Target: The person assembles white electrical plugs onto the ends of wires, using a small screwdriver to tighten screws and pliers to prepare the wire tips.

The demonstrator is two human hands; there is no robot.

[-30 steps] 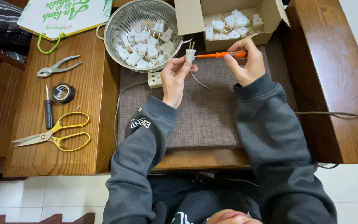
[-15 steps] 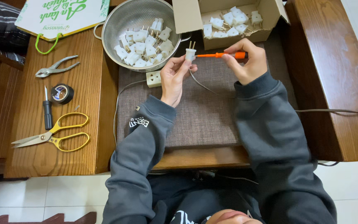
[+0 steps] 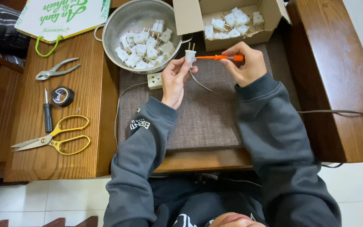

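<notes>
the left hand holds a small white plug upright, its two prongs pointing away from the person, fingers closed around its body. the right hand grips an orange-handled screwdriver lying level, fingers wrapped on the handle, its tip set against the side of the plug. a thin grey cable trails down from the plug across the grey mat on the wooden surface.

just beyond the hands sits a metal colander holding a heap of similar white plugs, and beside it an open cardboard box with more of them. a white socket block lies on the mat near the left wrist. well to the left lie yellow-handled scissors, a dark screwdriver, a roll of black tape and pliers.

the step in hand looks like working a screw in the plug's side. the next move likely calls for keeping the plug steady while the tip stays seated and square to the screw, so it does not slip off.
</notes>
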